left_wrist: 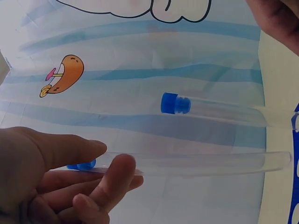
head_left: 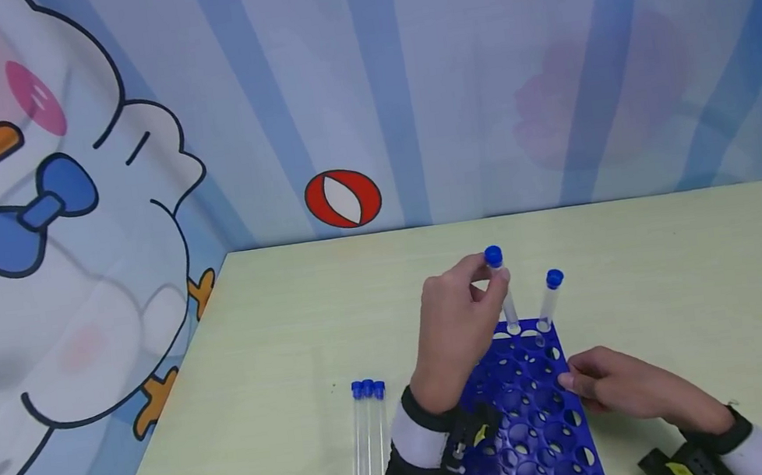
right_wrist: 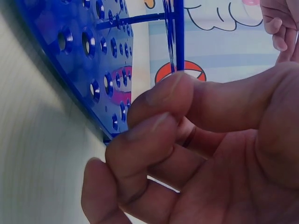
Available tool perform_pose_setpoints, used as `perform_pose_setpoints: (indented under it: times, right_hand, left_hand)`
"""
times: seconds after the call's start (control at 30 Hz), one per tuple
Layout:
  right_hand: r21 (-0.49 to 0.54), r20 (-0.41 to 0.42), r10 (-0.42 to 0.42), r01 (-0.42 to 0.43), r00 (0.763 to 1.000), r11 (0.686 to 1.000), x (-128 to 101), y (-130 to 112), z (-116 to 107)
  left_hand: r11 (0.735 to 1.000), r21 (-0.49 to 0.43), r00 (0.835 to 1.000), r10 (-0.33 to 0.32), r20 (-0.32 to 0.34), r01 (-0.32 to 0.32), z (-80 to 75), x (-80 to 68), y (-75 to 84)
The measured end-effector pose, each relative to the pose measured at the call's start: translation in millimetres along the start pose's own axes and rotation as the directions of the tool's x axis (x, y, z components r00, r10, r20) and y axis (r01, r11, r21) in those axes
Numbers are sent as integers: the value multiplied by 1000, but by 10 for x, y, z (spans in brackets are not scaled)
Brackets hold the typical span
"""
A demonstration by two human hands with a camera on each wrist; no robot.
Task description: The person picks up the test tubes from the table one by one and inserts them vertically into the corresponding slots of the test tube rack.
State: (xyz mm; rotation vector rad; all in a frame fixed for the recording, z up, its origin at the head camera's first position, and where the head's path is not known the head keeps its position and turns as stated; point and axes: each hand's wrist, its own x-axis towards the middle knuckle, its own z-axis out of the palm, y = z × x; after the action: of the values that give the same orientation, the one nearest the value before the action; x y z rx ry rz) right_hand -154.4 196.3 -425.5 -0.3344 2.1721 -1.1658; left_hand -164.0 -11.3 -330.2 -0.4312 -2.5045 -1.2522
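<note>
- Clear plastic under a blue cap, the held tube is hanging nearly upright over the far end of the rack, its lower tip seemingly hovering just short of a hole.
- My left hand is pinching it just below the cap, thumb against fingers.
- Below, the blue rack is resting on the surface, while my right hand is pinching its right edge between thumb and forefinger, apparently steadying it.
- Beside the held tube, a second capped tube is standing in the rack's far right corner, leaning a little.
- I am judging the step in hand to be fitting this tube into the far row, next to that one.
- My next move is calling for centring the tip over its hole, then lowering straight down before loosening my fingers, with the rack staying put.
- Left of the rack, three more capped tubes are lying side by side, probably waiting their turn.
- Behind everything, a striped cartoon backdrop is hanging.
</note>
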Motion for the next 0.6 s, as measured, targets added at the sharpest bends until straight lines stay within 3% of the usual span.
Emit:
perform_pose_setpoints:
  times: [0.3, 0.6]
  right_hand:
    - [20, 15, -27, 27, 1000, 999, 2, 15, -14]
    - [33, 21, -41, 40, 999, 999, -11, 25, -13]
  left_hand:
    - [999, 42, 1000, -3, 27, 2, 100, 1, -6]
    - [995, 86, 993, -63, 102, 54, 149, 18, -34]
